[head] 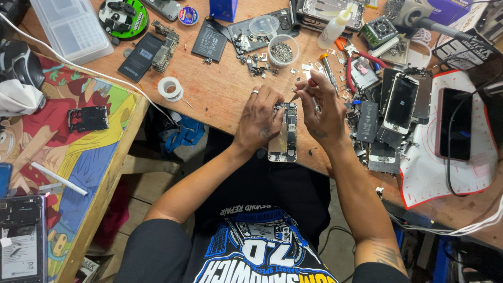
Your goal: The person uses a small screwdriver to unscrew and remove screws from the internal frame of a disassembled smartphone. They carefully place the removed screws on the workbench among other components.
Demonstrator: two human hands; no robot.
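Opened phone: silver smartphone shell (283, 133), screen off and innards exposed, lying flat at the wooden workbench's (220, 89) near edge, dead centre of my view.
Left hand: my left hand (258, 118), ring on one finger, rests curled over the shell's left side at 9 o'clock of it, fingers pinning it; not closed into a fist.
Right hand: my right hand (324, 107) is pinched shut on a thin red-handled screwdriver (309, 86), tip angled down to the shell's top end at 12 o'clock.
Progress: display is already off and the board and internal parts show; I judge the work mid-way, since the tip is at the top end. Whether parts are coming out or going in, I cannot tell.
Round clear tub: small clear plastic tub (283, 51) at 12 o'clock, holding a heap of tiny dark screws.
Tub lid: clear round lid (263, 25) just beyond it, looks empty.
Clear lidded box: pale compartment box (72, 27) at 10 o'clock, closed; contents unclear.
Nearby stack: loose phone screens and frames (399, 105) piled at 3 o'clock.
Tape roll: white tape ring (170, 87) at 10 o'clock.
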